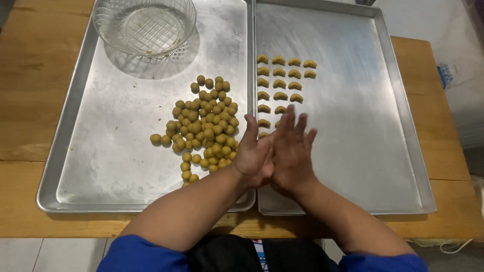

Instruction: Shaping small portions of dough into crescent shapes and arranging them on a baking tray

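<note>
Both hands, left hand [254, 156] and right hand [291, 153], press palms together just right of the dough balls [206, 128].

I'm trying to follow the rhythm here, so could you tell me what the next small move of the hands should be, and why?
Probably to part the palms and set a shaped piece on the right tray. The left hand and right hand are pressed together, hiding anything between them, just by the neat rows of crescent pieces. The lower rows look short, while the dough balls wait on the left tray.
</note>
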